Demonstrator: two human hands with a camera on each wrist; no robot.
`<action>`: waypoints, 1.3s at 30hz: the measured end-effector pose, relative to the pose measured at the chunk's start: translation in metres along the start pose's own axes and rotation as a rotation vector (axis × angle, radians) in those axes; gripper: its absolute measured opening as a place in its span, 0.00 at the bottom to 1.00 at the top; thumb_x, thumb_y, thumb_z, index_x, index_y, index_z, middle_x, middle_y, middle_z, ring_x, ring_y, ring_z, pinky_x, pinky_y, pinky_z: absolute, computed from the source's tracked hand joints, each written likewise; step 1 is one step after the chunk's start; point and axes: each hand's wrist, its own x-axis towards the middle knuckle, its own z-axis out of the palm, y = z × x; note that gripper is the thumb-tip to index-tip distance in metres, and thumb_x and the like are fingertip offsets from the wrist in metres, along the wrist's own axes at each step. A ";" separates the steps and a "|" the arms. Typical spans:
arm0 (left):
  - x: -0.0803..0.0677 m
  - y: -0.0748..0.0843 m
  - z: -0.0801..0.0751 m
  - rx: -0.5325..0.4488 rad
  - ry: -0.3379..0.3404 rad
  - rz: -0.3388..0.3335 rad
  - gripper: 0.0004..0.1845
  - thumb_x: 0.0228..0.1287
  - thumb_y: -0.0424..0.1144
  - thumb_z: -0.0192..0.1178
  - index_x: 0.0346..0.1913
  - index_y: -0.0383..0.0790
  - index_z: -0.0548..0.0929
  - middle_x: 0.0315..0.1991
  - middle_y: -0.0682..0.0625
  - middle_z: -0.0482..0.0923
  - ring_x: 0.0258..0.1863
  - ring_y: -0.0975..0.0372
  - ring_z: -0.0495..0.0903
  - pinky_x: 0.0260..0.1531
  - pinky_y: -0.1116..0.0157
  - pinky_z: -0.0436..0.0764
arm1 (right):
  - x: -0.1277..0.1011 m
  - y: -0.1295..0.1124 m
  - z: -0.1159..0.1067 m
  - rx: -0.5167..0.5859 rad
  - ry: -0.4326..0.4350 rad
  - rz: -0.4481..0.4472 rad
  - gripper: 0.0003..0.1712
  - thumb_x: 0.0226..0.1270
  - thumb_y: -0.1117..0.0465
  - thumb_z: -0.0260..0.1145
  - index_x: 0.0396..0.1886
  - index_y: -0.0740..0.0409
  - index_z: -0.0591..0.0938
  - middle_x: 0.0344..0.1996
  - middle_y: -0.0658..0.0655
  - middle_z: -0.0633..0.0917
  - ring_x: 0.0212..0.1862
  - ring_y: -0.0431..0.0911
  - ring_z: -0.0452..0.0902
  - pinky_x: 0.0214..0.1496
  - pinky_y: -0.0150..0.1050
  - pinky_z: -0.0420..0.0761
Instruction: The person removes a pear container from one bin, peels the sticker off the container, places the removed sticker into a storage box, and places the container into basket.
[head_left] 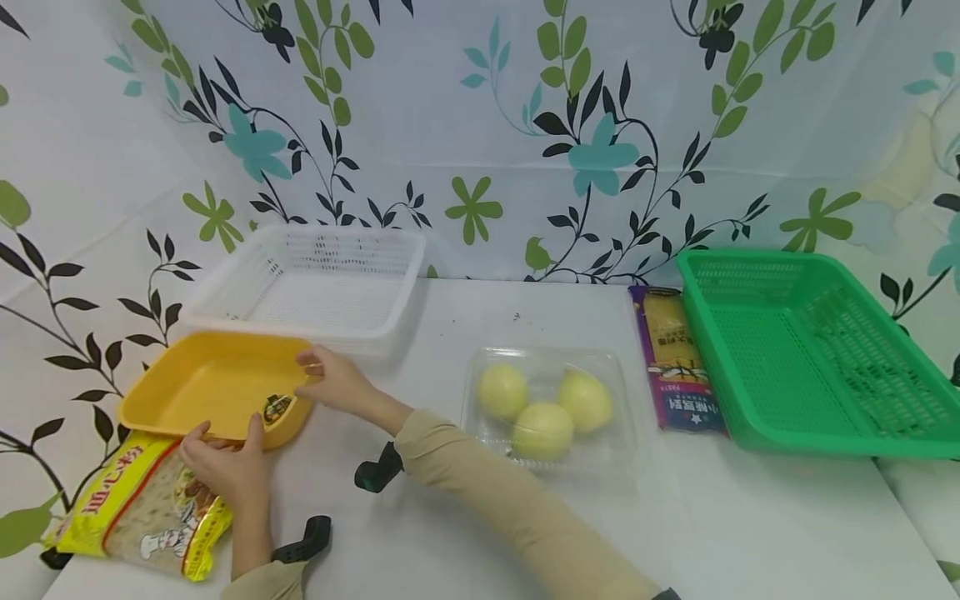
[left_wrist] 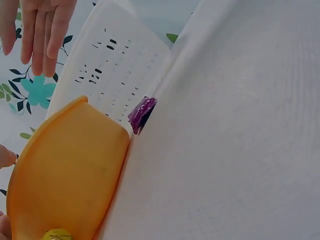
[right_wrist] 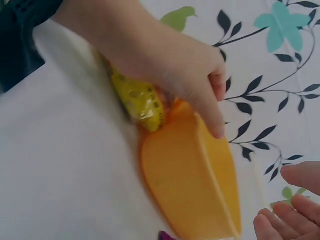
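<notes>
A yellow plastic basin (head_left: pixel 217 387) stands at the left, its front edge overlapping a yellow food bag (head_left: pixel 153 508) with a chef drawing. My left hand (head_left: pixel 228 467) grips the basin's front rim; in the right wrist view its thumb lies over the rim. By the basin's right end is my right hand (head_left: pixel 333 383), its fingers extended and apart in the right wrist view. A small dark-and-gold packet (head_left: pixel 276 407) lies inside the basin's right front corner. In the left wrist view, a purple wrapper (left_wrist: pixel 142 115) sits between the basin and a white basket (left_wrist: pixel 120 65).
Behind the basin, the white basket (head_left: pixel 330 283) stands near the patterned cloth. A clear plastic box (head_left: pixel 551 358) with three pale yellow round fruits (head_left: pixel 542 431) is mid-table. Farther right are a purple pasta packet (head_left: pixel 675 358) and a green basket (head_left: pixel 810 367).
</notes>
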 end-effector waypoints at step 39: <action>-0.072 0.090 0.058 -0.308 -0.503 0.542 0.12 0.48 0.22 0.63 0.38 0.25 0.79 0.27 0.47 0.74 0.26 0.63 0.67 0.26 0.72 0.68 | -0.199 0.022 -0.214 0.075 0.233 -0.043 0.15 0.63 0.67 0.58 0.48 0.68 0.72 0.46 0.65 0.76 0.50 0.51 0.72 0.51 0.36 0.72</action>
